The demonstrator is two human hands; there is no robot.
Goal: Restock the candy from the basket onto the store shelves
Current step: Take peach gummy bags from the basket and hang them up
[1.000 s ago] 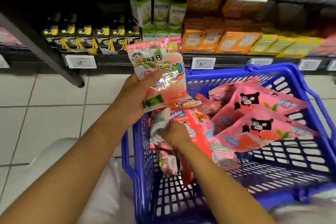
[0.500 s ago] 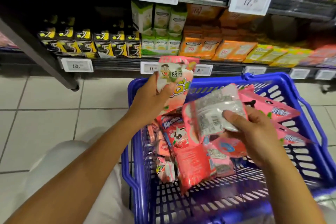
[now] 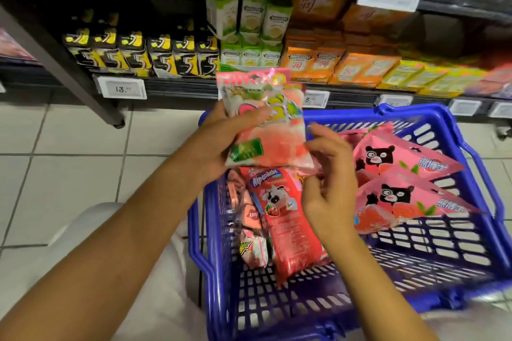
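candy bag above blue basket, shelves behind

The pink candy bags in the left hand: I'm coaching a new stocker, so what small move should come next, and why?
Probably lift the pink candy bags toward the shelves. The left hand already grips them above the blue basket, while the right hand hovers beside them, fingers loosely curled, holding nothing I can see. It could steady the bags' lower edge first.

Single head-worn view, looking forward and down; blue basket close below, shelves just beyond.
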